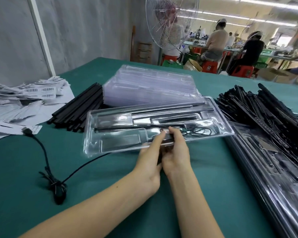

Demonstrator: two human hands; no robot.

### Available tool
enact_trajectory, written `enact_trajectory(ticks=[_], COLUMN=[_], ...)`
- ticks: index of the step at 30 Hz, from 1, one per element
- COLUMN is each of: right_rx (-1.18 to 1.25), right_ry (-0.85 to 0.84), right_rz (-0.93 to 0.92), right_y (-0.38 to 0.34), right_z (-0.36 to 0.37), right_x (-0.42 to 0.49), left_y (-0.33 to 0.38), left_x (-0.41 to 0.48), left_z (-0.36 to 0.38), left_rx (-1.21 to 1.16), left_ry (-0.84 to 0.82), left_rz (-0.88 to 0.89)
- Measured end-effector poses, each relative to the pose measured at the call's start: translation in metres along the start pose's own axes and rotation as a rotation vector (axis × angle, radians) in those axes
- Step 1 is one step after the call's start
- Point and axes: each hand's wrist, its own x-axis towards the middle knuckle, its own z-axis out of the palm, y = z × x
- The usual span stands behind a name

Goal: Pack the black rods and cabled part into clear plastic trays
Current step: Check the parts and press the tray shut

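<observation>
Two hands: the left hand (149, 157) and the right hand (176, 152) are pressed side by side at the near rim of the open clear plastic tray (90, 117).
Grip: a small dark cabled part (167, 140) is pinched narrowly between the fingers and thumbs of both hands; the exact contact is blurred.
Cabled part: it is held at the tray's near middle pocket, and its thin black cable (202, 133) is looped in the tray just right of the fingertips.
Tray: it is laid lengthwise across the green table cover (110, 186).
Rod in tray: one long black rod (139, 127) is seated in the channel just behind the hands; more dark rods are seen in the far channels.
Loose rods: a bundle of black square rods (79, 109) is piled behind and left of the tray.
Empty trays: a stack of clear moulded trays (150, 86) is set directly behind the tray.
Strip heap: a tangled heap of black strips (265, 110) is piled right of the tray.
Packed trays: a stack of filled clear trays (273, 169) is laid right of the tray, nearer the person.
Cable: a knotted black USB cable (45, 155) is left of the tray, one end running to its near rim.
Cards: white barcoded cards (24, 100) are scattered well left of the tray.
</observation>
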Motion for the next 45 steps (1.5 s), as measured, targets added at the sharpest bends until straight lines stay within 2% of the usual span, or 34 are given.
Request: enact_trajectory(ticks=[4,10,16,20,23,26,31,38,45], right_rx=[-0.094,-0.171,-0.013,0.12,0.187,0.229,0.234,0.23,0.241], right_ry=[0.118,0.232,0.248,0.263,0.231,0.121,0.008,-0.034,-0.011], right_rz=[-0.072,-0.265,-0.289,-0.198,-0.155,-0.155,-0.149,-0.149,-0.115], right_y=[0.006,0.013,0.015,0.009,0.002,-0.002,-0.001,0.006,0.006], right_z=[0.002,0.007,0.005,0.005,0.004,0.002,0.001,0.001,0.0], right_x=[-0.003,0.002,-0.001,-0.006,-0.005,0.0,0.005,0.012,0.016], left_y=[0.006,0.013,0.02,0.019,0.019,0.021,0.019,0.011,0.009], left_x=[0.016,0.041,0.049,0.052,0.053,0.051,0.049,0.053,0.054], left_z=[0.009,0.007,0.006,0.005,0.007,0.006,0.005,0.004,0.005], left_rx=[-0.094,-0.061,0.053,0.112,0.126,0.114,-0.04,-0.165,-0.131], left_ry=[0.119,0.144,0.082,0.053,0.004,-0.039,-0.089,-0.024,0.025], left_rz=[0.024,-0.01,-0.078,-0.082,-0.092,-0.1,-0.099,-0.016,0.064])
